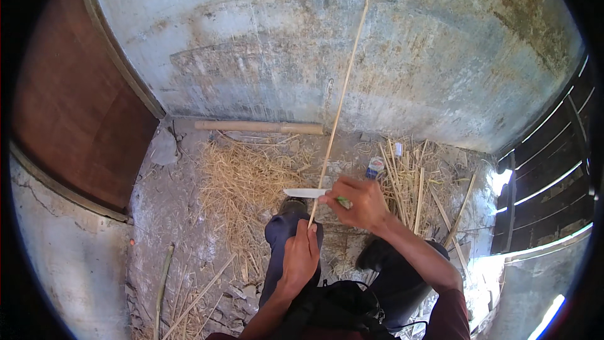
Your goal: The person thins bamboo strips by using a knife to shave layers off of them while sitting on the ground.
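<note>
1. A long thin bamboo stick [340, 104] is held in the middle of the scene, with its far end pointing up toward the grey wall [402, 69].
2. The near end of the stick is gripped tight in the left hand [301, 257], just above the knee.
3. A knife [305, 193] with a pale blade and a green handle is held closed in the right hand [362, 204]. Its blade is laid across the stick.
4. The stick looks already thin and smooth, so much of the shaving seems done. How much is left cannot be told.
5. A heap of dry shavings [242, 182] is spread on the ground to the left.
6. More cut sticks [412, 186] are piled to the right.
7. A thick bamboo pole [258, 127] is laid along the far wall.
</note>
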Tool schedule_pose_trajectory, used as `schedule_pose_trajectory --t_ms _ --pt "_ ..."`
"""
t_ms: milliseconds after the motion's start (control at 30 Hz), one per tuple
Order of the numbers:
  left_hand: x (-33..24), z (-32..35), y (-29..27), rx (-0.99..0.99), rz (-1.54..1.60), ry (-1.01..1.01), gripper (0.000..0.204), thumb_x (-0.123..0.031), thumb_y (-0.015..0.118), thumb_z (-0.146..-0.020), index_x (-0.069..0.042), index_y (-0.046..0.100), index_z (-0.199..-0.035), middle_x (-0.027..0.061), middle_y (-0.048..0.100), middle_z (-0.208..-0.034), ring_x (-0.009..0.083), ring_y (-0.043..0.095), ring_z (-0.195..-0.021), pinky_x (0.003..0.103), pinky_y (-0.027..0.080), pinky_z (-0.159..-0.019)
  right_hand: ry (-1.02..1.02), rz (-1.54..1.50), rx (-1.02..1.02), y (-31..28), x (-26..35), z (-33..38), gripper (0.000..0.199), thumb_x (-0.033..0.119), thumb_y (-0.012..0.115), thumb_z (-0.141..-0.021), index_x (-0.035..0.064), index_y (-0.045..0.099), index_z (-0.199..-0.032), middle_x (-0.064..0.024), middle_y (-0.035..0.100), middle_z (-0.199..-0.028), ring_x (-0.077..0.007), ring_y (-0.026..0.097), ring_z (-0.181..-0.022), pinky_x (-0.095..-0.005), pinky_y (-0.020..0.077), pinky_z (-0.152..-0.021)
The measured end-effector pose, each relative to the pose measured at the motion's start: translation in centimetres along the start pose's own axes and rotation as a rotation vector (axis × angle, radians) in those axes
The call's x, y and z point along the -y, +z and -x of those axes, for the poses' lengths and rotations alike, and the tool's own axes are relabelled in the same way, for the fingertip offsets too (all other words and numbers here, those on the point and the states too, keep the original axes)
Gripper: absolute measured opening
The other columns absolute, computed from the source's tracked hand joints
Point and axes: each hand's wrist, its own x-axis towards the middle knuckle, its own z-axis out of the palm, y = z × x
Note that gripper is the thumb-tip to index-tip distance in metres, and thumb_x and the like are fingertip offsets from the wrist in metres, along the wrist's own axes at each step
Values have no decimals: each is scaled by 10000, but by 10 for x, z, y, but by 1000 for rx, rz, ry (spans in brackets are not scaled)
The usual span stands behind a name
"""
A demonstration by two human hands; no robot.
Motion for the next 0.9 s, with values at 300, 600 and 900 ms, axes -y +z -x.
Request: schedule_pose_trajectory --t_ms 300,600,900 --pt "-4 1 -5 -12 -128 7 126 -115 536 -1117 4 532 -1076 299 611 -757 543 647 -771 582 434 -570 13 36 -41 -7 0 0 229 172 881 -875 84 696 -773 -49 681 -748 -245 670 -572 -385 465 -472" --pt "5 15 -7 -51 -297 66 90 -102 567 -1092 -28 517 -1105 251 672 -728 497 687 -689 595 499 -561 14 -29 60 0 5 16 202 149 890 -861 79 711 -799 -54 683 -753 -254 649 -544 -385 464 -469" --pt "10 18 3 -52 -416 44 108 -75 589 -1074 -29 498 -1111 247 668 -710 478 693 -659 579 504 -529 39 -105 -39 13 -14 4 217 148 878 -872 62 691 -801 -75 698 -769 -281 682 -605 -396 489 -503"
